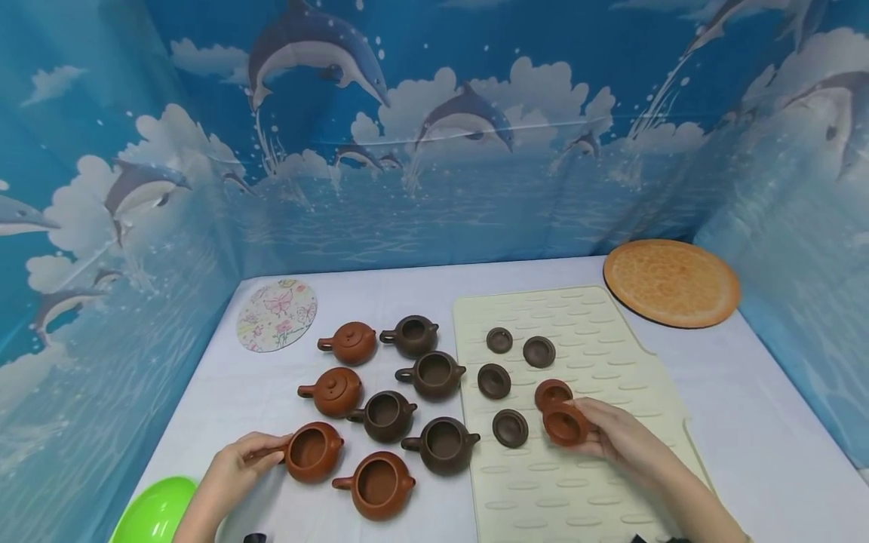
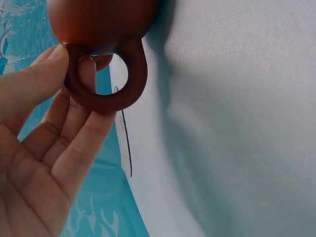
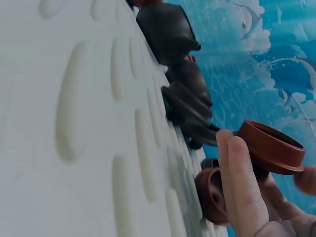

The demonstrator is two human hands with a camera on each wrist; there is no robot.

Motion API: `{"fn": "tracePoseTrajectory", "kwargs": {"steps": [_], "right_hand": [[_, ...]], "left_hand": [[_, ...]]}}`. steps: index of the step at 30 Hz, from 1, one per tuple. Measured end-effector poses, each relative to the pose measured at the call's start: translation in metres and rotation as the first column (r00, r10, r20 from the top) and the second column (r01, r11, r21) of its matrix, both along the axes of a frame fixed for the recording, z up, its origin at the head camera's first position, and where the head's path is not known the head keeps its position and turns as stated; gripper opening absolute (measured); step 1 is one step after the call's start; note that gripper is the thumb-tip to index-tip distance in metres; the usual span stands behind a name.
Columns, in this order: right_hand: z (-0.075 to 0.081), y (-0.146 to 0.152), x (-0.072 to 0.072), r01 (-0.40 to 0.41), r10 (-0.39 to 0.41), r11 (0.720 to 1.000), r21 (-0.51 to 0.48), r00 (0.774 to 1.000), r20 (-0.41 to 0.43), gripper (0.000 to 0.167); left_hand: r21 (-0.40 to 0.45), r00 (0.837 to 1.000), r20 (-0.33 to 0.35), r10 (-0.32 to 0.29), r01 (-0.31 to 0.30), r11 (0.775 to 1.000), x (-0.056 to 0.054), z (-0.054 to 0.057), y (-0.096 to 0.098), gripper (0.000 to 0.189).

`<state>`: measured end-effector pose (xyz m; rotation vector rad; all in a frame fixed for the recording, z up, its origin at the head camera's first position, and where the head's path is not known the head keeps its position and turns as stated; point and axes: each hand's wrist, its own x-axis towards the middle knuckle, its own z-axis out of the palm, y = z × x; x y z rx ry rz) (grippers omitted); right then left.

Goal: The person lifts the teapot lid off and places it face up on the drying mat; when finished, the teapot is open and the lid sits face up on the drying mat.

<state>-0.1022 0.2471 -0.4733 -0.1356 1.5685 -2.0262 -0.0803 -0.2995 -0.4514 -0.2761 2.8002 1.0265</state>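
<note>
My left hand (image 1: 234, 469) pinches the ring handle (image 2: 139, 74) of a reddish-brown clay teapot (image 1: 311, 451), its top uncovered. Between the fingers and thumb of my right hand (image 1: 616, 434) is a reddish-brown teapot lid (image 1: 565, 424), hollow underside turned up over the cream mat. Another reddish lid (image 1: 551, 393) lies just behind it, partly overlapped in the head view. Several dark brown lids (image 1: 511, 428) lie to the left on the mat. In front of the left hand's teapot and to its right stands a second uncovered reddish teapot (image 1: 376, 486).
Two reddish teapots with lids on (image 1: 333, 391) stand farther back. Several uncovered dark teapots (image 1: 444, 446) line the left edge of the ridged cream mat (image 1: 536, 494). A green bowl (image 1: 155, 513), a butterfly-patterned disc (image 1: 277, 315) and a round orange-brown mat (image 1: 672, 283) lie around the table.
</note>
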Motion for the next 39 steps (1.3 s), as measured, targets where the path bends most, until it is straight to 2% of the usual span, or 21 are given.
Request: {"fn": "tracePoseTrajectory", "kwargs": {"steps": [3, 6, 9, 13, 19, 26, 31, 33, 35, 39], "right_hand": [[0.000, 0.005, 0.000, -0.003, 0.003, 0.999, 0.041, 1.000, 0.006, 0.040], [0.002, 0.008, 0.002, -0.001, 0.007, 0.984, 0.181, 0.999, -0.032, 0.056], [0.002, 0.012, 0.004, 0.017, 0.011, 0.935, 0.355, 0.997, -0.075, 0.060], [0.002, 0.016, 0.006, 0.033, 0.020, 0.870, 0.492, 0.994, -0.103, 0.052], [0.003, 0.012, 0.009, 0.040, 0.076, 0.826, 0.562, 0.980, -0.182, 0.047], [0.012, 0.006, 0.010, 0.084, 0.063, 0.733, 0.675, 0.980, -0.191, 0.040], [0.018, 0.012, 0.012, 0.144, 0.033, 0.650, 0.746, 0.975, -0.218, 0.032], [0.019, 0.015, 0.013, 0.148, 0.031, 0.631, 0.762, 0.976, -0.216, 0.031], [0.019, 0.017, 0.013, 0.133, 0.049, 0.627, 0.768, 0.977, -0.209, 0.033], [0.016, 0.018, 0.015, 0.117, 0.079, 0.600, 0.791, 0.976, -0.204, 0.036]], "left_hand": [[0.000, 1.000, -0.001, 0.001, -0.001, 1.000, 0.000, 0.000, 0.000, 0.022], [-0.007, 1.000, -0.008, -0.002, 0.002, 1.000, 0.000, 0.001, 0.001, 0.022], [-0.012, 1.000, -0.015, -0.003, 0.003, 1.000, 0.000, 0.002, 0.002, 0.022], [-0.010, 1.000, -0.017, -0.005, 0.004, 1.000, -0.001, 0.002, 0.002, 0.022], [-0.019, 1.000, -0.012, -0.001, 0.001, 1.000, -0.001, 0.002, 0.001, 0.022], [-0.004, 1.000, -0.016, 0.002, -0.002, 1.000, 0.000, 0.000, 0.001, 0.022], [0.011, 1.000, -0.026, -0.005, 0.005, 1.000, 0.002, -0.001, 0.001, 0.022], [0.009, 1.000, -0.030, -0.006, 0.006, 1.000, 0.002, -0.002, 0.001, 0.022], [0.005, 0.999, -0.034, -0.008, 0.008, 1.000, 0.002, -0.002, 0.001, 0.022], [-0.019, 0.998, -0.052, -0.019, 0.018, 1.000, 0.002, -0.003, 0.002, 0.021]]}}
